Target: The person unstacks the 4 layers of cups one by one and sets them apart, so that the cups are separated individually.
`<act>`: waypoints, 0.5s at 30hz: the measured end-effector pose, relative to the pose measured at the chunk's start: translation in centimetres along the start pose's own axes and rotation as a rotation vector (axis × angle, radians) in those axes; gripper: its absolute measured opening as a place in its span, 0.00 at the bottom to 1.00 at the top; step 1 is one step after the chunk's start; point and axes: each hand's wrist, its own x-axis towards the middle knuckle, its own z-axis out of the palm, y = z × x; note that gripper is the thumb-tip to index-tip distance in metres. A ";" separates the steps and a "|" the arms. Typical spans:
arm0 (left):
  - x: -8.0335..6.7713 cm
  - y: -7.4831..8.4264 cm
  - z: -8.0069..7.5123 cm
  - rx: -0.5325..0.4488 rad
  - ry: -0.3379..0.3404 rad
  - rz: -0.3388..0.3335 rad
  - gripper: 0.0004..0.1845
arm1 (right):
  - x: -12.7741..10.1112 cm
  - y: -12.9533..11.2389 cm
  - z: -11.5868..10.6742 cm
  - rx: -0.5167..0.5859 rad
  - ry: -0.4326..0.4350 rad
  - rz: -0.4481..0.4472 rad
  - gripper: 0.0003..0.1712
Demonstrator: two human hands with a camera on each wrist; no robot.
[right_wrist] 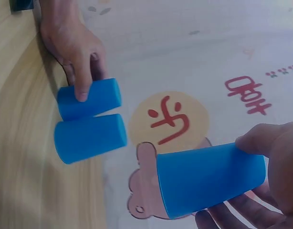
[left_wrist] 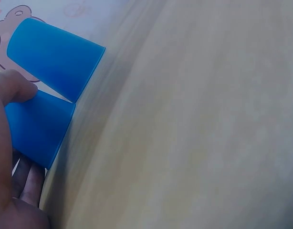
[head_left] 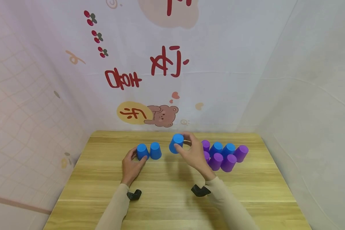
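Right hand [head_left: 196, 154] holds one blue cup [head_left: 176, 143] upside down, lifted clear of the wooden table [head_left: 166, 191] — thumb and fingers wrapped round its closed end, open rim pointing down and left. Right wrist view confirms it: thumb on top of the cup [right_wrist: 211, 179], fingers [right_wrist: 242, 210] curled under, backdrop behind it.

Left hand [head_left: 131, 166] rests on the table with its fingers round the leftmost blue cup [head_left: 142, 151], which stands inverted. Thumb presses its side in the left wrist view [left_wrist: 36, 126]; the other fingers sit behind it. A second inverted blue cup [head_left: 155, 150] stands touching it on the right — no hand on that one.

The held cup hangs right of that pair, well apart from it, and just left of a cluster of purple cups [head_left: 228, 162] and blue cups [head_left: 222, 149] packed together at the table's back right.

Printed backdrop [head_left: 161, 80] with a bear and red lettering hangs behind the table.
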 end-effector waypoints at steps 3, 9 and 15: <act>0.0 0.0 0.0 0.007 -0.001 -0.003 0.36 | -0.2 -0.1 -1.0 -0.012 0.013 -0.006 0.29; -0.1 0.0 -0.1 0.006 0.001 -0.001 0.36 | -0.7 -0.2 -2.9 -0.033 0.027 -0.024 0.29; -0.1 -0.1 -0.1 0.003 -0.001 0.005 0.36 | -1.4 0.1 -4.9 -0.044 0.040 -0.030 0.29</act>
